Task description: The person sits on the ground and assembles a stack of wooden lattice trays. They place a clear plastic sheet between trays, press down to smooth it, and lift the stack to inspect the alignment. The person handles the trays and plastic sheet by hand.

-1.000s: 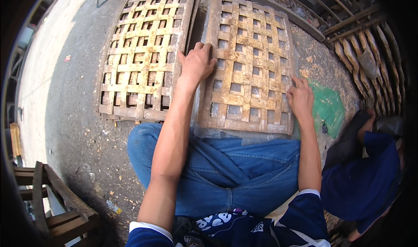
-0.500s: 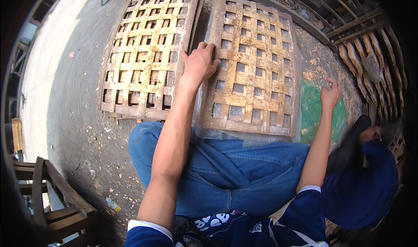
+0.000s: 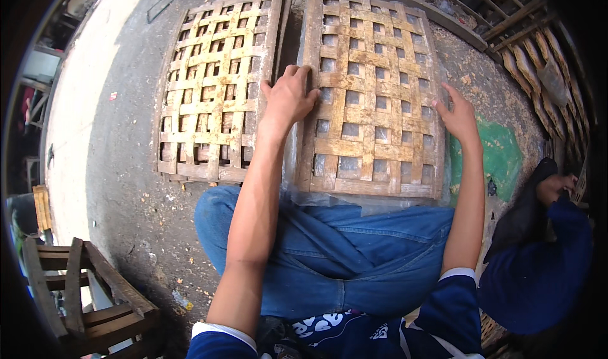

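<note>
In front of my crossed legs lies a woven bamboo lattice panel [image 3: 373, 147] with a wooden border. Clear plastic sheeting [image 3: 373, 203] shows beneath it and pokes out along its near edge. My left hand [image 3: 290, 98] holds the panel's left border, thumb on top and the other fingers curled down at its side. My right hand [image 3: 458, 113] is beside the right border with thumb and index finger apart and nothing between them; whether a fingertip touches the border, I cannot tell. To the left, a similar lattice panel [image 3: 212, 115] tops a low stack.
Green plastic sheet [image 3: 491, 156] lies on the dirty ground at the right. Past it, several brown slabs [image 3: 538, 87] lean in a row. A person [image 3: 535, 270] in dark blue sits close on my right. A slatted wooden crate [image 3: 95, 296] stands at lower left.
My right hand has moved left from above the green plastic to the panel's right edge. My left hand stays on the left border. The view has shifted slightly.
</note>
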Motion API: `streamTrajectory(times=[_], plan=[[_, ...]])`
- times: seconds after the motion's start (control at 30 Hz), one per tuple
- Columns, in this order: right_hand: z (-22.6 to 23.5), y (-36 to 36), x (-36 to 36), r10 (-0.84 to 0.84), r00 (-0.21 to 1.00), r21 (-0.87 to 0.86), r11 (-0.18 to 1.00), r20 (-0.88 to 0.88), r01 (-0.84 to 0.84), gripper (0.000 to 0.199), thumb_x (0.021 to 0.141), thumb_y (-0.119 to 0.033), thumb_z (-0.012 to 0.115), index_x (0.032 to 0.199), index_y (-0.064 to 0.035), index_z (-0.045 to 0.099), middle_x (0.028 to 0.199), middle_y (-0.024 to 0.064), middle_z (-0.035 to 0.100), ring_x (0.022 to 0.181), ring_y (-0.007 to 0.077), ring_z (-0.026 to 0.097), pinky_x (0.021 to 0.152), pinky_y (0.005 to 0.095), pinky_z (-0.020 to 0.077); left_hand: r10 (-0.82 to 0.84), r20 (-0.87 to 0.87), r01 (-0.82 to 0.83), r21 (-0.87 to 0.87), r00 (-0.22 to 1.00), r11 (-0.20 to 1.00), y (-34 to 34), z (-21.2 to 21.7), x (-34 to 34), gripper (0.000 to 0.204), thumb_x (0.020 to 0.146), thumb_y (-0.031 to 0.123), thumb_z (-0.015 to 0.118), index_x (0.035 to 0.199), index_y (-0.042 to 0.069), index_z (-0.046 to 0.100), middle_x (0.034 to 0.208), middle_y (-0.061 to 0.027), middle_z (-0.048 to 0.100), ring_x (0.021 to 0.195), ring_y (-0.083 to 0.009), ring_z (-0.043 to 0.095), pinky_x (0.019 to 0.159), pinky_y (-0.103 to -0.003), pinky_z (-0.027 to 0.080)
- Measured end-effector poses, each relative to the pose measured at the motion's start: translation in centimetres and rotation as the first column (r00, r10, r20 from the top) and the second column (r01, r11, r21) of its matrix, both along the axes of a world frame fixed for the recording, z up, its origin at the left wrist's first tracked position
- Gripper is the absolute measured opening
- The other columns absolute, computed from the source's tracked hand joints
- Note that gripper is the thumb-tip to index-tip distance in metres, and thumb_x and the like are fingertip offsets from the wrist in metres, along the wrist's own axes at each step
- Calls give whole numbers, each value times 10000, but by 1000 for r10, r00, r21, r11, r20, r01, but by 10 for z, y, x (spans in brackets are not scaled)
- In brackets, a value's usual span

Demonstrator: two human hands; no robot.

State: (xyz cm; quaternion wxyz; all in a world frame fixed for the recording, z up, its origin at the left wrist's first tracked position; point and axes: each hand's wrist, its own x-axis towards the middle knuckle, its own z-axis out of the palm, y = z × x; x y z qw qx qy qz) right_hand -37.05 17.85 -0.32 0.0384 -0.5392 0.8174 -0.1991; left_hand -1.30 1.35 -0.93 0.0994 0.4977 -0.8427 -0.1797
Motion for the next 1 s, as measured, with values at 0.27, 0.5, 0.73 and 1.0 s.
streamTrajectory(times=[0.27,0.5,0.73,1.0], plan=[[-1,9,-33,-437,899,-222,874,31,432,227,828,-283,755,905,-72,726,895,102,743,842,260,705,787,395,525,0,-51,-1,-25,999,1000,0,-3,1,544,879,272,723,1360,105,532,1362,-129,543,1174,-322,618,1063,-755,216],[-22,10,-39,-358,912,-58,925,197,376,322,822,-219,761,1100,-62,720,1091,129,710,1002,292,674,937,394,504,1,-36,-1,-9,999,1000,-3,-3,-2,560,881,293,719,1377,121,524,1377,-116,540,1184,-312,616,1081,-712,230],[-18,-44,55,123,985,-248,957,-118,-149,380,855,-246,749,1183,-66,685,1245,116,643,1168,308,573,1033,404,435,29,19,-29,2,999,1000,0,-1,-2,545,871,272,723,1359,112,540,1281,-122,574,1128,-307,637,1053,-734,259],[-32,-207,127,263,961,-175,946,-83,-274,456,904,-263,669,1331,-112,619,1380,114,541,1297,309,457,1086,452,369,36,-1,-36,-88,999,995,1,-6,-8,507,830,227,750,1285,91,572,1180,-115,581,1041,-298,658,1024,-709,275]])
